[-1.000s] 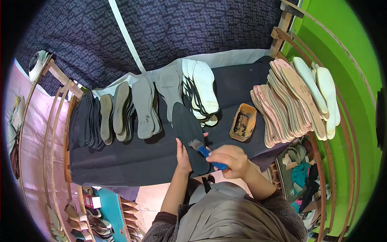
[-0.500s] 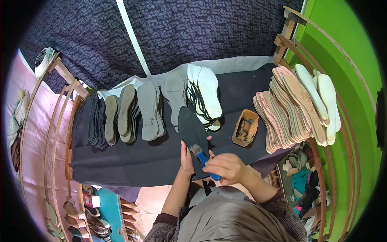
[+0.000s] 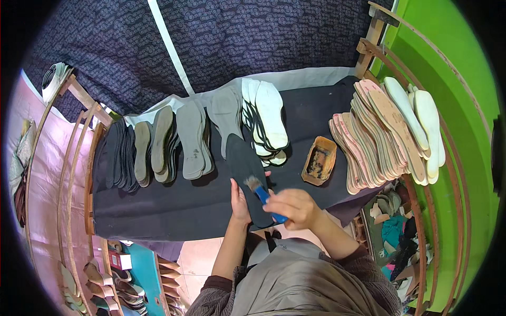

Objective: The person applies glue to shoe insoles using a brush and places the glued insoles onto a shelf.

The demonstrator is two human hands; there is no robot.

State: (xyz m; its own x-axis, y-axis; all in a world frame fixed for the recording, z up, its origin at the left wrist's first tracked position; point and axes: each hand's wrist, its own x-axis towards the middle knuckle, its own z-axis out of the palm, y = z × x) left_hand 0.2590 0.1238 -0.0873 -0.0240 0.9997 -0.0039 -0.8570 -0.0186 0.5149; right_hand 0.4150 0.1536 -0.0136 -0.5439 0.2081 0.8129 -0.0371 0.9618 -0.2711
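A black insole (image 3: 245,160) lies along my left hand (image 3: 240,204), its toe end pointing away from me. The left thumb shows at one edge and fingertips at the other, so the hand grips it from beneath. My right hand (image 3: 293,208) is closed around the blue handle of a paintbrush (image 3: 263,195). The pale bristles touch the insole's upper face near its middle. To the right on the table stands an orange-brown tray (image 3: 320,161), stained dark inside. Just past the insole's toe lies a stack of grey insoles (image 3: 224,113).
The table (image 3: 153,216) is covered in black cloth. White-topped insoles (image 3: 270,113), grey insoles (image 3: 191,139) and black insoles (image 3: 122,155) lie in stacks along its far side. Tan insoles (image 3: 374,137) are piled at the right. Wooden rails (image 3: 416,226) flank both ends.
The brush has moved slightly up and left over the insole. Both hands and the insole have shifted a little left, and the whole view has moved slightly.
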